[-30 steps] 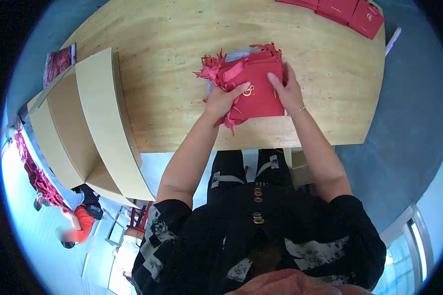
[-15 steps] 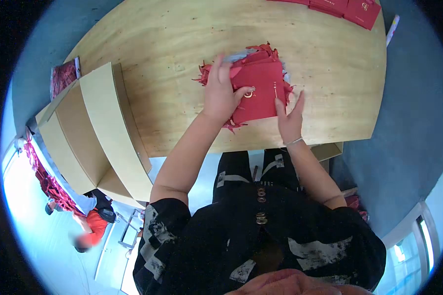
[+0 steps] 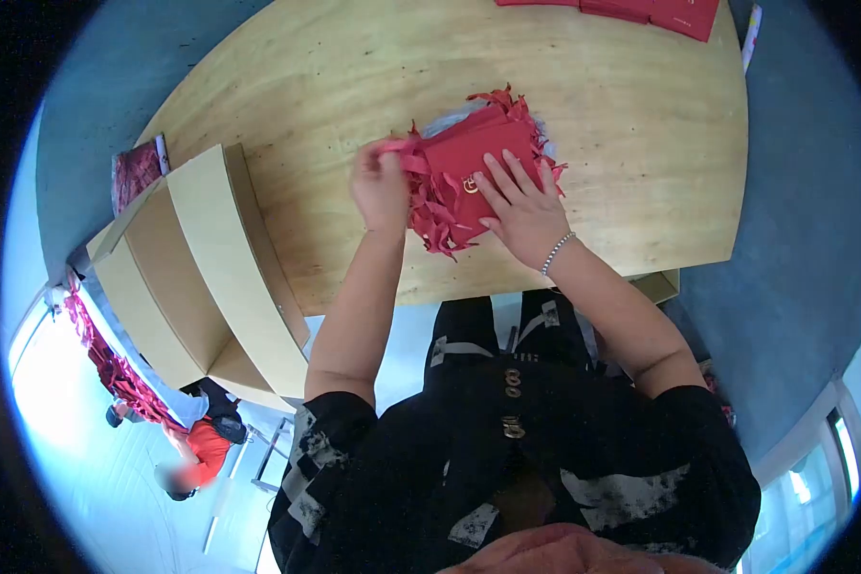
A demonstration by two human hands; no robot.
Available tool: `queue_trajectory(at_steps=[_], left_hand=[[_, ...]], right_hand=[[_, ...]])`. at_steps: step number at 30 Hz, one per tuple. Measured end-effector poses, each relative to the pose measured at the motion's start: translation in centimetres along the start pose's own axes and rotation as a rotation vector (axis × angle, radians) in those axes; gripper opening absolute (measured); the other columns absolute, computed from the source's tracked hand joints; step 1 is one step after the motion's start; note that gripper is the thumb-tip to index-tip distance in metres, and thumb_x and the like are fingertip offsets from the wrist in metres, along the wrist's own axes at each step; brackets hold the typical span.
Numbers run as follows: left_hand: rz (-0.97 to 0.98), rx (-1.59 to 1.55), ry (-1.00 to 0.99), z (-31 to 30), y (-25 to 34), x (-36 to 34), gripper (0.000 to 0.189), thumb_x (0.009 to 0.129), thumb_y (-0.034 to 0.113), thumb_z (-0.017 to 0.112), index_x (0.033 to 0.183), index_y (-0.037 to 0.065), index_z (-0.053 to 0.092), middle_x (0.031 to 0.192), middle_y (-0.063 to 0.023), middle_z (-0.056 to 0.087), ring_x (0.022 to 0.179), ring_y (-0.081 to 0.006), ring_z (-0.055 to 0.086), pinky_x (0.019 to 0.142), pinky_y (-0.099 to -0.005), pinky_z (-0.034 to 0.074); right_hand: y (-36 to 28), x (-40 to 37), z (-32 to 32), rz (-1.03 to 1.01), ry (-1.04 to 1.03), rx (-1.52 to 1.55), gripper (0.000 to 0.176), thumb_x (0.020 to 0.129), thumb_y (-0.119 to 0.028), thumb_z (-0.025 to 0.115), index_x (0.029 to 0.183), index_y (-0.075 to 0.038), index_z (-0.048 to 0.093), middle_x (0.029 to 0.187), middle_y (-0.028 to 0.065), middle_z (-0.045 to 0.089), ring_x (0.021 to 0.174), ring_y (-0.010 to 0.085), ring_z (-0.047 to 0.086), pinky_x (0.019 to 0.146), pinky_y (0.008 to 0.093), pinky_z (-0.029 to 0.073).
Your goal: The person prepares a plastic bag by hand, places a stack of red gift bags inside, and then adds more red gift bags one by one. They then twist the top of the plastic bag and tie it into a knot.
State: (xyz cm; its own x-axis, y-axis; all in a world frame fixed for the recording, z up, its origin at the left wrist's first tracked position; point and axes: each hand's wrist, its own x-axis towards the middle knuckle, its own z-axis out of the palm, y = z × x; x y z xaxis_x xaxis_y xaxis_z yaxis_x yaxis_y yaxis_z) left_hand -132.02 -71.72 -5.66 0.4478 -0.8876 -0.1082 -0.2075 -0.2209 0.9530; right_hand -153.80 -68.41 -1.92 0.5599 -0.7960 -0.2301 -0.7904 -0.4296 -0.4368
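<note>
A stack of flat red packets with gold print lies on the wooden table in front of me. Loose red ribbons stick out around its edges, thickest on the left side. Some bluish-grey material shows under the far edge. My left hand, slightly blurred, is at the stack's left edge, its fingers closed on a red ribbon. On top of the stack rests my right hand, flat with its fingers spread, beside the gold emblem.
The wooden table has a curved edge. More red packets lie at its far right. An open cardboard box stands against the left side. Further left, a person in a red top is near a surface with red ribbons.
My left hand has moved from the top of the stack to its left edge, drawing ribbons out there. My right hand has shifted from the right edge onto the top packet.
</note>
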Motion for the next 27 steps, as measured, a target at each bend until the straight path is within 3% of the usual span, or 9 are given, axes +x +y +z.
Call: queue_trajectory(at_steps=[2, 4, 5, 12, 17, 19, 21, 23, 27], left_hand=[[-0.364, -0.109, 0.198, -0.8, 0.4, 0.1, 0.039, 0.082, 0.005, 0.058, 0.119, -0.004, 0.049, 0.11, -0.0203, 0.059, 0.093, -0.0247, 0.06, 0.086, -0.0341, 0.047], [0.107, 0.862, 0.299, -1.8, -1.9, 0.2, 0.061, 0.079, 0.008, 0.061, 0.131, -0.008, 0.033, 0.132, -0.0282, 0.041, 0.121, -0.0381, 0.043, 0.105, -0.0431, 0.032], [0.41, 0.831, 0.121, -1.2, 2.6, -0.1, 0.075, 0.076, 0.012, 0.063, 0.136, -0.01, 0.025, 0.142, -0.0311, 0.025, 0.134, -0.0457, 0.021, 0.112, -0.0454, 0.016], [0.016, 0.931, -1.181, 5.5, 9.8, 3.3, 0.101, 0.062, 0.033, 0.08, 0.138, -0.004, 0.026, 0.139, -0.0271, 0.034, 0.13, -0.0353, 0.035, 0.106, -0.0369, 0.033], [0.089, 0.902, -1.217, 6.4, 5.6, 4.6, 0.107, 0.059, 0.042, 0.082, 0.14, 0.0, 0.026, 0.135, -0.0198, 0.044, 0.124, -0.0317, 0.044, 0.104, -0.0354, 0.037], [0.113, 0.84, -1.18, 6.3, 4.9, 4.4, 0.104, 0.06, 0.043, 0.082, 0.14, 0.004, 0.029, 0.124, -0.0219, 0.053, 0.114, -0.0326, 0.053, 0.096, -0.0379, 0.043], [0.09, 0.862, -1.204, 6.6, 4.5, 4.4, 0.107, 0.058, 0.047, 0.082, 0.14, 0.002, 0.028, 0.13, -0.0207, 0.048, 0.119, -0.0321, 0.049, 0.099, -0.0377, 0.041], [0.074, 0.875, -1.219, 7.1, 4.7, 4.4, 0.111, 0.057, 0.051, 0.081, 0.139, 0.0, 0.028, 0.136, -0.0196, 0.043, 0.123, -0.0317, 0.046, 0.102, -0.0375, 0.039], [-0.039, 0.795, -1.208, 6.1, 4.8, 5.0, 0.097, 0.06, 0.035, 0.084, 0.136, 0.002, 0.034, 0.121, -0.0199, 0.056, 0.111, -0.0291, 0.056, 0.095, -0.0362, 0.043]], right_hand=[[-0.2, -0.1, 0.0, 0.001, 0.006, 0.0, 0.058, 0.083, -0.034, 0.059, 0.135, -0.013, 0.044, 0.149, 0.0069, 0.026, 0.138, 0.026, 0.02, 0.108, 0.0582, 0.014], [-0.3, -0.1, 0.0, 0.003, 0.012, 0.002, 0.058, 0.083, -0.034, 0.06, 0.135, -0.013, 0.044, 0.149, 0.0065, 0.026, 0.138, 0.0259, 0.02, 0.108, 0.0586, 0.014], [-0.3, 0.0, 0.1, 0.007, 0.018, 0.0, 0.058, 0.083, -0.034, 0.06, 0.134, -0.014, 0.045, 0.149, 0.0062, 0.026, 0.139, 0.026, 0.02, 0.107, 0.0592, 0.014], [-0.6, -0.6, 0.1, 0.012, 0.006, -0.045, 0.057, 0.079, -0.033, 0.063, 0.131, -0.014, 0.048, 0.149, 0.0065, 0.024, 0.138, 0.0265, 0.02, 0.105, 0.0609, 0.016], [-1.6, -3.5, 1.8, 0.194, 0.236, 0.13, 0.073, 0.078, -0.03, 0.068, 0.139, -0.008, 0.034, 0.148, 0.016, 0.022, 0.138, 0.0331, 0.019, 0.105, 0.0577, 0.019], [-2.8, -5.9, 3.9, 0.432, 0.616, 0.536, 0.091, 0.076, -0.032, 0.071, 0.144, -0.004, 0.018, 0.148, 0.0189, 0.02, 0.137, 0.0342, 0.019, 0.108, 0.0504, 0.02], [-4.1, -6.5, 6.3, 0.67, 0.587, 0.789, 0.095, 0.08, -0.039, 0.069, 0.147, -0.01, 0.007, 0.149, 0.0122, 0.022, 0.137, 0.0272, 0.024, 0.108, 0.0462, 0.022], [-5.3, -5.0, 7.1, 1.344, 0.405, 1.72, 0.078, 0.083, -0.032, 0.069, 0.143, -0.009, 0.024, 0.14, 0.0111, 0.037, 0.129, 0.0238, 0.037, 0.105, 0.0417, 0.03], [-3.0, 0.3, 3.1, 1.015, 0.443, 2.501, 0.057, 0.082, -0.026, 0.07, 0.131, -0.012, 0.043, 0.126, 0.006, 0.052, 0.119, 0.0199, 0.047, 0.099, 0.0384, 0.038]])
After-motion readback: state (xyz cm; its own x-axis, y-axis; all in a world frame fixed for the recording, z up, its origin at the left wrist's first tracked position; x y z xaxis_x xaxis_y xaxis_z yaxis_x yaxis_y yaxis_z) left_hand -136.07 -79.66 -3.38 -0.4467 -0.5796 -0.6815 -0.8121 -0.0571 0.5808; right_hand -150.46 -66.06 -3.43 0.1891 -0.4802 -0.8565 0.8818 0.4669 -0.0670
